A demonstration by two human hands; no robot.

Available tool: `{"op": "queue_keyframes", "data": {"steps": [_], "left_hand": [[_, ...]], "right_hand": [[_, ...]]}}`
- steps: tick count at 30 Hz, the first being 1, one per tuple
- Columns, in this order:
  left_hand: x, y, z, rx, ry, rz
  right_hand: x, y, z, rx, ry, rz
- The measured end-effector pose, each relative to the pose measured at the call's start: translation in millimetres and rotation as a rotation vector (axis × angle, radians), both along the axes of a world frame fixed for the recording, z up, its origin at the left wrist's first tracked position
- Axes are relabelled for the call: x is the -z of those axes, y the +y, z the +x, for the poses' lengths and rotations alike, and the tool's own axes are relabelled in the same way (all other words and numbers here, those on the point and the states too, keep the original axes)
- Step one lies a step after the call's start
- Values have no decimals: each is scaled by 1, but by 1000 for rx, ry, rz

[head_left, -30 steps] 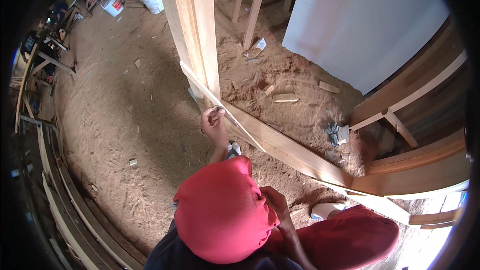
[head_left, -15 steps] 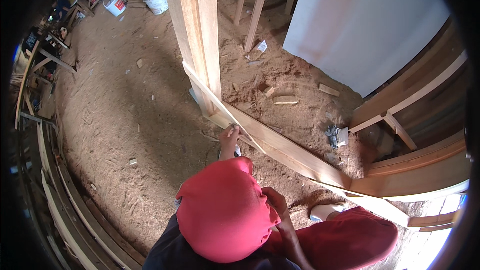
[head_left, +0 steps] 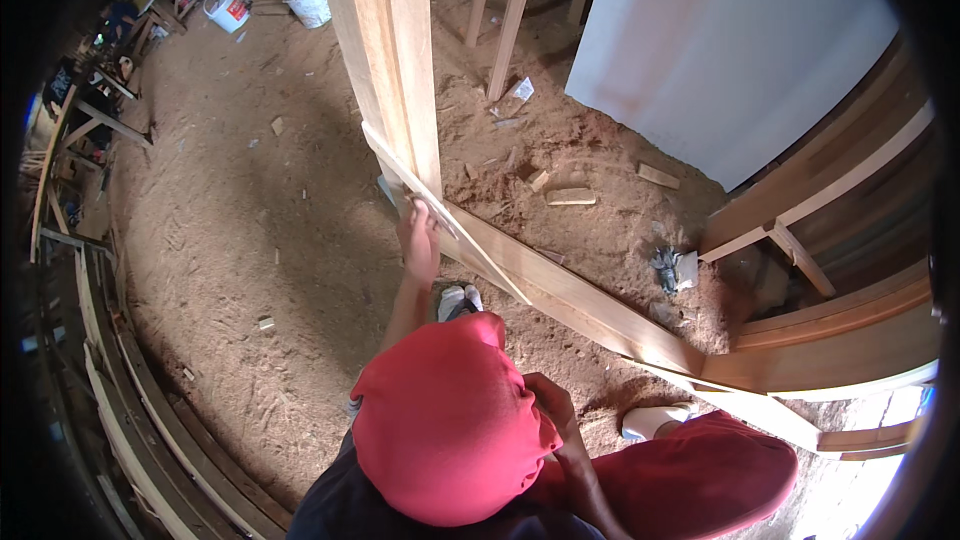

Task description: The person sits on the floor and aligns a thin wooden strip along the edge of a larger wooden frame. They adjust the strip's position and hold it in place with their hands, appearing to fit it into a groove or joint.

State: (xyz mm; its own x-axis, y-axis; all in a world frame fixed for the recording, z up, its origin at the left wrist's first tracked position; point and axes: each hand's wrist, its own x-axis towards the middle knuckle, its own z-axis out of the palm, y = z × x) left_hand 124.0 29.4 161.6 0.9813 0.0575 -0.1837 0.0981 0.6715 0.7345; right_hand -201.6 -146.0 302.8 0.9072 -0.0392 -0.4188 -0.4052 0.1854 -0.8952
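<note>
The thin wooden strip (head_left: pixel 470 240) lies near the centre of the frame, slanting across the corner between a pale upright post (head_left: pixel 395 50) and a long wooden rail (head_left: pixel 600 312) that runs toward the lower right. It looks light, fairly stiff along its length and dry rather than slippery; being so thin, it might flex or split under a hard sideways push. Whether it is fastened to the post and rail cannot be made out. The best hold would probably be by its two long edges near the middle, or at the bare lower tip that projects over the rail, minding splinters.

The left hand (head_left: pixel 420 235) is at the strip, just below where it crosses the post, with fingers reaching up to its face and seeming to touch it. Whether they pinch something, or how wide they are parted, cannot be told. The right hand (head_left: pixel 551 402), lower centre, is bent in beside the red-clad knee (head_left: pixel 440 425), well apart from the strip; its fingers are partly hidden, so its grip cannot be told either.
</note>
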Motion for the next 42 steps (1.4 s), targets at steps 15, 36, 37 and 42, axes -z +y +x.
{"op": "queue_keyframes", "data": {"steps": [15,36,37,42], "left_hand": [[72,-15,-76,345,133,383],[-131,37,-8,-398,-1149,1598],[-169,25,-1,-313,-1266,1622],[-242,11,75,314,-1708,1831]], "right_hand": [[3,2,4,-15,42,17],[-10,5,3,11,0,-34],[-14,4,2,37,15,13],[-24,1,2,34,10,-27]]}}
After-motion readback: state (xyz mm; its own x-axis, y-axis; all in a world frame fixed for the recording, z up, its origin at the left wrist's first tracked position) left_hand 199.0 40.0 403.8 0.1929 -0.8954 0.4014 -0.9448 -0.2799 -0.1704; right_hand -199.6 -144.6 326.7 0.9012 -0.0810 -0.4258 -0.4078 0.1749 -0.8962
